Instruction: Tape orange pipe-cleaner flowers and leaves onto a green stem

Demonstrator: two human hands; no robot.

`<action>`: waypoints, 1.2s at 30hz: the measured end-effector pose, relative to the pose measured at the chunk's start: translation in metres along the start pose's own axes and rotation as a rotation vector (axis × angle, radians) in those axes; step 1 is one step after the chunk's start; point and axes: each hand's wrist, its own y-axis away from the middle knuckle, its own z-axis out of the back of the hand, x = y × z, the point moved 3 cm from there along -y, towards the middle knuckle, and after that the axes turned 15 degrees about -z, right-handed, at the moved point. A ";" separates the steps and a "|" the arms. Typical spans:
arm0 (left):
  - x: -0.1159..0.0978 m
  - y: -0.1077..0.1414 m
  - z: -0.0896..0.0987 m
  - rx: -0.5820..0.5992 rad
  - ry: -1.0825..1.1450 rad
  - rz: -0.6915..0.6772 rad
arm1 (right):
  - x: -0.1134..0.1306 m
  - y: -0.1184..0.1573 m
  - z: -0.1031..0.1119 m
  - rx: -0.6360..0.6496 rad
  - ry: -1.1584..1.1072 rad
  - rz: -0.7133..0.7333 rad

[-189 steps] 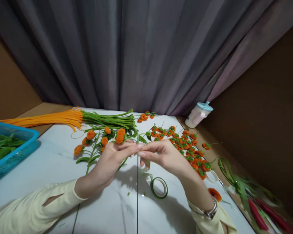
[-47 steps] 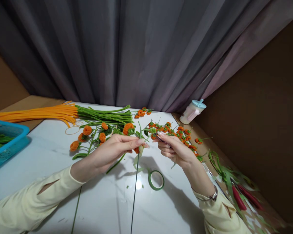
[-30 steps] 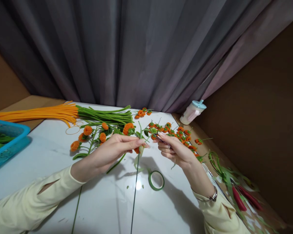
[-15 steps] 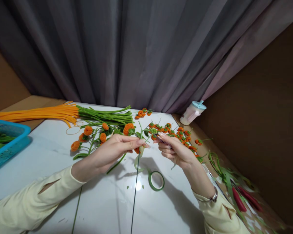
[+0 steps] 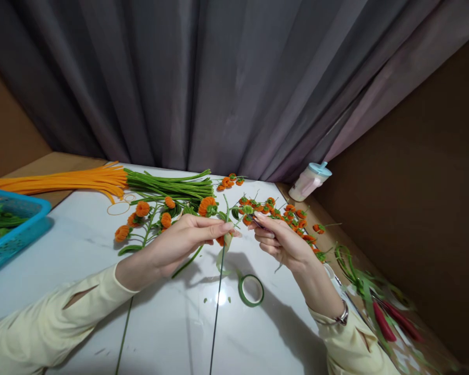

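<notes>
My left hand (image 5: 187, 234) is closed, pinching a green stem with leaves (image 5: 225, 212). An orange pipe-cleaner pumpkin (image 5: 207, 205) shows just above its fingers. From this hold a pale strip of tape (image 5: 221, 259) hangs down towards the roll of green floral tape (image 5: 241, 294) on the table. My right hand (image 5: 283, 240) is closed around a slim dark tool (image 5: 258, 225), mostly covered by the fingers, so I cannot make out its kind. At the tool's tip, a small green fuzzy piece (image 5: 246, 209) sits on a thin stalk between the hands.
Small orange pumpkins (image 5: 289, 216) lie behind my right hand. A finished-looking pumpkin branch (image 5: 143, 209) and bundles of green (image 5: 168, 185) and orange pipe cleaners (image 5: 82, 179) lie left. A blue basket (image 5: 31, 208), a lidded cup (image 5: 309, 182) and red-handled pliers (image 5: 383, 322) stand around the edges.
</notes>
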 end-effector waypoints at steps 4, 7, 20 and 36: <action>0.001 0.000 0.001 0.003 0.010 -0.003 | -0.001 -0.001 0.000 -0.004 -0.034 -0.013; 0.001 -0.001 0.001 0.004 0.013 0.002 | -0.002 -0.001 0.000 -0.007 -0.051 -0.013; 0.001 0.000 0.001 0.004 0.011 0.007 | -0.001 -0.004 0.004 -0.052 -0.112 -0.035; 0.002 0.000 0.003 0.003 -0.033 0.000 | -0.045 0.042 0.078 -0.818 0.888 0.156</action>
